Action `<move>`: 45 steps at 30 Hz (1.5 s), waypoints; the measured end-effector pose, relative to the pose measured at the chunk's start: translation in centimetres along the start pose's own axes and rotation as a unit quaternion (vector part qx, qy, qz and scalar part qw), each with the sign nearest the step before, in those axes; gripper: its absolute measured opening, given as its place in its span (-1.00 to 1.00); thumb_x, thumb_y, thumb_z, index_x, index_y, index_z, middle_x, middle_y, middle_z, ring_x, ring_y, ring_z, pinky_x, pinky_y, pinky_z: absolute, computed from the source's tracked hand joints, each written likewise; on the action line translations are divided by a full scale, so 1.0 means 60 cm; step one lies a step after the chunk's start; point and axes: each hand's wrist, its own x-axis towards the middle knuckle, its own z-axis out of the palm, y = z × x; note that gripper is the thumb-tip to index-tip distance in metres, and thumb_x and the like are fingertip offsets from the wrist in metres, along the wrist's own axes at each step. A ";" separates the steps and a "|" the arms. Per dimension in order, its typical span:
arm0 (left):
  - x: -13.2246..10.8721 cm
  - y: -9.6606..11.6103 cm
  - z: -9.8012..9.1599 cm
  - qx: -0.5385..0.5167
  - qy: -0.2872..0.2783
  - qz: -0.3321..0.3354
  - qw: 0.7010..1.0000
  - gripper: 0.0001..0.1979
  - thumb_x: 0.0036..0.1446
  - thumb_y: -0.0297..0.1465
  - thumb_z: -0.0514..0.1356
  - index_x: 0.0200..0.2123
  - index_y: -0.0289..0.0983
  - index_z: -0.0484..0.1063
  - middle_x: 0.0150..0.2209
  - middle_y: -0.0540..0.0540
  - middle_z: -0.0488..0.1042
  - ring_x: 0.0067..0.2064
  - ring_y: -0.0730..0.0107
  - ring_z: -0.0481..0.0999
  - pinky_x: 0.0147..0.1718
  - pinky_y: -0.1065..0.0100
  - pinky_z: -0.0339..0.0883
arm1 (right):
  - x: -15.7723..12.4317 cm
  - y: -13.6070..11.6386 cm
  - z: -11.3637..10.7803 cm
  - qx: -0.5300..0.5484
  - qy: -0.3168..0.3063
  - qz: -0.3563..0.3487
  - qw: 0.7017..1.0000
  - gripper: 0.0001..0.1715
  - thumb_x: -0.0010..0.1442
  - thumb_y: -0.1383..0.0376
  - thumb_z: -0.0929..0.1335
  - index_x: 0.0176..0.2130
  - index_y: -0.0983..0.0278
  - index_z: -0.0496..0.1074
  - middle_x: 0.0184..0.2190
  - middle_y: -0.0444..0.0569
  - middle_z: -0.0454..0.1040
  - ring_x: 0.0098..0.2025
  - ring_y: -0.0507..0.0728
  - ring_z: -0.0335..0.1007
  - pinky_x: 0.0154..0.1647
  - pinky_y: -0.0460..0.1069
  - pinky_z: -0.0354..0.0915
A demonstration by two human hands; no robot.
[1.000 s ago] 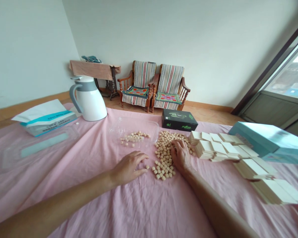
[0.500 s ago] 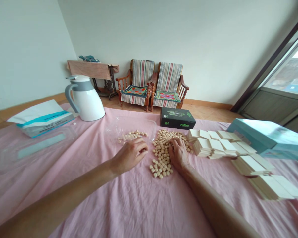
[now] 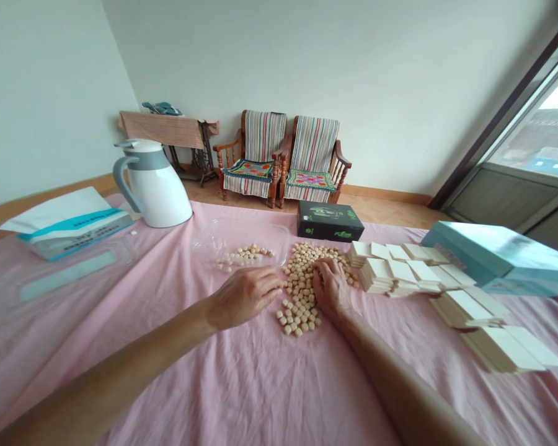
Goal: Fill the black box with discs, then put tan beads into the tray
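Fingers [image 3: 270, 286] curled; grip on wooden cubes [image 3: 302, 291] unclear.

The left hand [image 3: 244, 296], flat on the pink cloth [image 3: 242, 384] a second ago, lifted toward the clear tray [image 3: 279, 238] and has now come back down with fingers curled, beside the wooden pellets [image 3: 302, 297].
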 end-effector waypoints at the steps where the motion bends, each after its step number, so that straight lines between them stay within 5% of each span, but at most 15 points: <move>1: -0.003 0.004 0.008 -0.025 -0.036 -0.006 0.999 -0.88 0.21 -0.48 0.09 -0.26 -0.26 0.43 -0.28 -0.06 0.45 -0.24 0.42 0.46 -0.23 0.43 0.29 | 0.000 0.000 0.000 0.001 0.001 0.000 1.000 -0.72 0.19 0.39 0.19 -0.15 0.29 0.41 -0.13 0.08 0.38 -0.08 0.19 0.23 -0.04 0.09 0.19; 5: -0.013 0.005 0.035 -0.118 -0.097 -0.037 0.988 -0.84 0.05 -0.55 0.20 -0.27 -0.24 0.43 -0.26 -0.04 0.46 -0.20 0.37 0.46 -0.21 0.42 0.29 | 0.001 0.001 0.000 0.003 -0.002 0.000 1.000 -0.72 0.20 0.39 0.19 -0.15 0.28 0.40 -0.13 0.07 0.38 -0.08 0.19 0.23 -0.04 0.09 0.19; 17: -0.015 0.008 0.037 -0.102 -0.085 -0.039 0.990 -0.84 0.03 -0.58 0.17 -0.32 -0.24 0.40 -0.31 -0.01 0.46 -0.26 0.40 0.45 -0.26 0.44 0.27 | 0.001 0.003 0.001 -0.003 -0.011 -0.004 1.000 -0.72 0.21 0.39 0.18 -0.14 0.31 0.39 -0.12 0.10 0.37 -0.08 0.20 0.24 -0.04 0.09 0.20; 20: -0.007 0.007 0.013 -0.069 -0.024 -0.039 0.997 -0.89 0.13 -0.52 0.13 -0.27 -0.24 0.39 -0.30 -0.02 0.45 -0.25 0.41 0.44 -0.24 0.42 0.27 | 0.001 0.005 0.001 -0.003 -0.010 -0.005 1.000 -0.72 0.21 0.39 0.18 -0.15 0.32 0.39 -0.12 0.10 0.37 -0.07 0.20 0.23 -0.03 0.10 0.20; 25: 0.002 -0.032 -0.016 0.042 0.175 -0.088 0.980 -0.91 0.19 -0.47 0.11 -0.23 -0.27 0.38 -0.26 -0.08 0.44 -0.16 0.34 0.42 -0.13 0.33 0.28 | 0.000 0.005 0.002 -0.006 -0.006 -0.005 1.000 -0.73 0.21 0.38 0.19 -0.15 0.32 0.39 -0.11 0.10 0.37 -0.07 0.20 0.24 -0.02 0.11 0.21; 29: -0.004 -0.063 -0.017 0.099 0.225 -0.118 0.962 -0.81 0.18 -0.41 0.14 -0.12 -0.25 0.39 -0.18 -0.12 0.45 -0.10 0.26 0.41 -0.08 0.22 0.30 | 0.000 0.007 0.005 0.000 0.007 -0.014 1.000 -0.75 0.20 0.39 0.20 -0.16 0.30 0.39 -0.13 0.08 0.38 -0.08 0.20 0.24 -0.03 0.10 0.23; 33: -0.012 -0.043 -0.012 0.103 0.260 -0.036 0.960 -0.81 0.18 -0.45 0.13 -0.11 -0.24 0.38 -0.20 -0.12 0.47 -0.13 0.28 0.43 -0.09 0.22 0.33 | -0.001 0.010 0.008 0.001 0.011 -0.018 1.000 -0.75 0.18 0.39 0.21 -0.16 0.30 0.39 -0.14 0.08 0.38 -0.09 0.20 0.25 -0.04 0.11 0.24; 37: -0.013 -0.005 0.015 0.074 0.135 0.054 0.987 -0.88 0.22 -0.50 0.08 -0.23 -0.28 0.40 -0.31 -0.09 0.48 -0.25 0.37 0.44 -0.17 0.29 0.34 | -0.001 0.011 0.009 0.002 0.013 -0.021 1.000 -0.75 0.19 0.39 0.20 -0.16 0.29 0.39 -0.14 0.08 0.38 -0.09 0.20 0.26 -0.04 0.12 0.24; 40: -0.012 0.002 0.050 0.030 0.015 0.016 0.999 -0.86 0.21 -0.53 0.08 -0.26 -0.29 0.43 -0.31 -0.08 0.46 -0.23 0.37 0.44 -0.19 0.33 0.34 | -0.001 0.012 0.008 0.001 0.012 -0.022 1.000 -0.75 0.19 0.39 0.20 -0.15 0.30 0.39 -0.14 0.09 0.38 -0.09 0.21 0.26 -0.04 0.12 0.24; 45: -0.015 -0.014 0.083 -0.065 -0.023 -0.062 0.996 -0.79 0.13 -0.48 0.20 -0.13 -0.25 0.43 -0.20 -0.10 0.45 -0.11 0.32 0.43 -0.10 0.31 0.33 | -0.001 0.012 0.009 -0.003 0.014 -0.025 1.000 -0.75 0.20 0.38 0.20 -0.15 0.31 0.38 -0.13 0.10 0.38 -0.09 0.21 0.25 -0.04 0.13 0.24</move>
